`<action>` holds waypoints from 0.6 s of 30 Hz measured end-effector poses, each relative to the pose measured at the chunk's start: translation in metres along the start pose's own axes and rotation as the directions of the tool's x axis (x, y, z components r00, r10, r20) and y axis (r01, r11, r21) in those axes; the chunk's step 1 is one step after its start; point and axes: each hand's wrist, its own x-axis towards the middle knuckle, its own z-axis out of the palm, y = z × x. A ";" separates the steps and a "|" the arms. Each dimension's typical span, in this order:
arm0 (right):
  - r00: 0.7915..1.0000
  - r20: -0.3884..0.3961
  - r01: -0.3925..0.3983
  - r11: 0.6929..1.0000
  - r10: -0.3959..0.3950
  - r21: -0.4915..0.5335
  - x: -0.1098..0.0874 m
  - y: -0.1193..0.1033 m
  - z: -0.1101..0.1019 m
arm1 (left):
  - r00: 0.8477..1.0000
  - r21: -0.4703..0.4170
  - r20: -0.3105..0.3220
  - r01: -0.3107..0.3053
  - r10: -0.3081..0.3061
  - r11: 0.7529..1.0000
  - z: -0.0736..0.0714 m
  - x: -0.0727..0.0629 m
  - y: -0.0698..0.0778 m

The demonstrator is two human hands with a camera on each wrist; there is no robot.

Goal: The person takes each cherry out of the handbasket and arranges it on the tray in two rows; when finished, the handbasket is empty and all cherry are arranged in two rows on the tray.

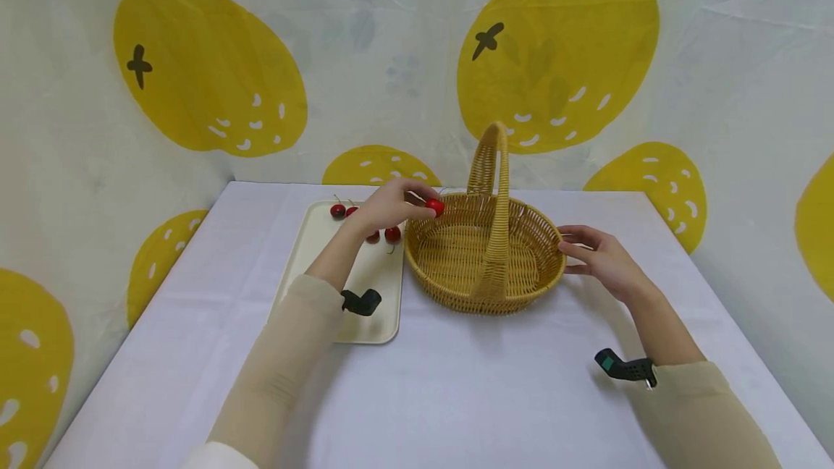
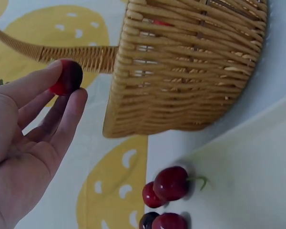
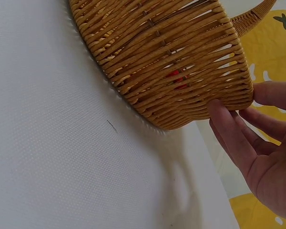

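Note:
A red cherry (image 1: 435, 206) is pinched between the fingertips and thumb of my left hand (image 1: 397, 204), beside the left rim of a wicker basket (image 1: 449, 300). In the left wrist view this cherry (image 2: 68, 78) is held apart from the basket wall. My right hand (image 1: 602, 259) touches the basket's right rim; in the right wrist view its fairly straight fingers (image 3: 233, 138) rest against the outer wall. Several dark red cherries (image 1: 392, 235) with stems lie on a cream tray (image 1: 371, 324) left of the basket, partly hidden by my left hand and forearm.
The basket's tall arched handle (image 1: 499, 237) rises over its middle. A red patch (image 3: 177, 78) shows through the weave; I cannot tell what it is. White cloth (image 1: 495, 396) covers the table. Behind hangs a curtain (image 1: 391, 56) printed with yellow fruit.

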 end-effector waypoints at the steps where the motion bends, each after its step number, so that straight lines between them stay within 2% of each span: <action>1: 1.000 0.001 0.001 1.000 -0.001 -0.002 0.000 0.000 0.000 | 1.000 -0.014 -0.015 0.008 -0.008 1.000 -0.002 -0.002 -0.001; 9: 1.000 0.002 0.005 1.000 -0.005 0.014 0.002 0.002 -0.001 | 0.989 -0.194 -0.112 0.068 -0.091 0.979 -0.016 -0.024 -0.017; 14: 1.000 0.003 0.003 1.000 -0.004 0.007 0.001 0.002 -0.001 | 0.973 -0.238 -0.178 0.101 -0.146 0.966 -0.023 -0.035 -0.027; 18: 1.000 0.003 -0.003 1.000 0.003 0.004 0.000 0.001 -0.001 | 0.957 -0.257 -0.238 0.105 -0.168 0.961 -0.028 -0.044 -0.034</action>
